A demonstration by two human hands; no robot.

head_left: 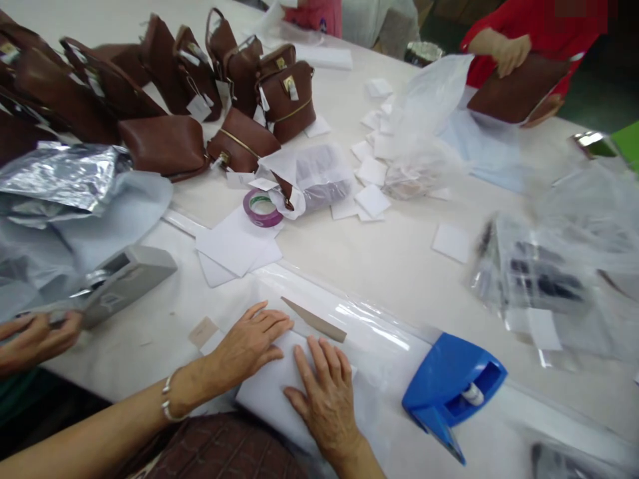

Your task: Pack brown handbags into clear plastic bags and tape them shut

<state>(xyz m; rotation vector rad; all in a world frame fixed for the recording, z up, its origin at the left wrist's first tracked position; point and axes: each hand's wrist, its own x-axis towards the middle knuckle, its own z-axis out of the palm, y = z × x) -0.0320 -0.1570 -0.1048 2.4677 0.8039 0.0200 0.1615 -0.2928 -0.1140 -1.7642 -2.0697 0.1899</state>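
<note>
My left hand (252, 340) lies with its fingers stretched out over the upper left edge of a white sheet or flat packet (269, 392). Palm down, my right hand (325, 392) rests on the same white piece with its fingers spread. What lies under the white piece is hidden. A brown strip of card (314, 319) sits just beyond my fingertips, on transparent plastic sheeting (369, 322). Close to my body is a brown crocodile-patterned surface (229, 449), cut off by the frame. To the right of my right hand stands a blue tape dispenser (452, 386).
Brown handbags (289, 100) crowd the far left. A purple tape roll (263, 207), white cards (372, 171) and a plastic-wrapped item (322, 176) lie mid-table. Another person's hand (40, 339) is near a grey tape dispenser (130, 276). Opposite, a person in red holds a brown bag (516, 90).
</note>
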